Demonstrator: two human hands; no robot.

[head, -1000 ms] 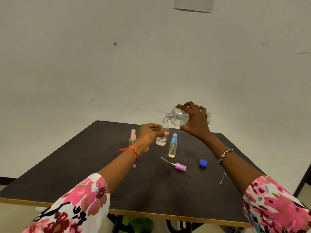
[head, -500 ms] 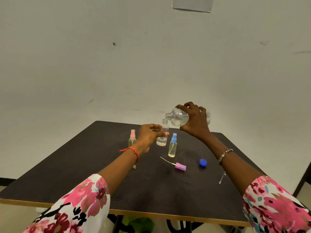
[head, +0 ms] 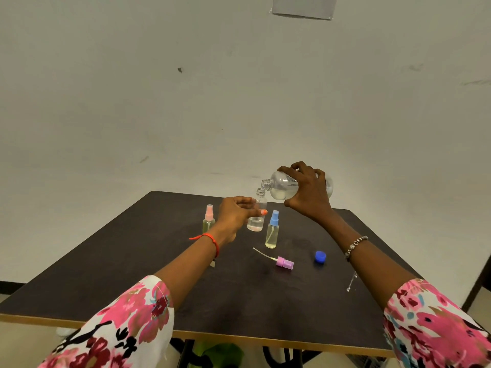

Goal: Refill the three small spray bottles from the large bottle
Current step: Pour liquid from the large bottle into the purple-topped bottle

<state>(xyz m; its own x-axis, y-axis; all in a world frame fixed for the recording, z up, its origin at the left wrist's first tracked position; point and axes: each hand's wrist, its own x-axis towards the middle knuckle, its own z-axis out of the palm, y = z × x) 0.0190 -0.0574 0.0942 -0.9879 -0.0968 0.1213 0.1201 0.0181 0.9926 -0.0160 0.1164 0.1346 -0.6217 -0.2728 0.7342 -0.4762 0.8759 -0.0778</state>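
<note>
My right hand (head: 308, 193) grips the large clear bottle (head: 281, 185), tipped on its side with its open neck just above the mouth of an uncapped small bottle (head: 257, 220). My left hand (head: 236, 215) holds that small bottle upright on the dark table (head: 132, 274); a little clear liquid sits in its base. A small spray bottle with a pink cap (head: 208, 219) stands to the left. Another with a blue cap (head: 272, 231) stands to the right.
A purple spray head with its dip tube (head: 281, 261) lies loose on the table in front of the bottles. A blue screw cap (head: 320, 256) lies to its right. A thin clear piece (head: 351, 282) lies near the right edge. A wall stands behind the table.
</note>
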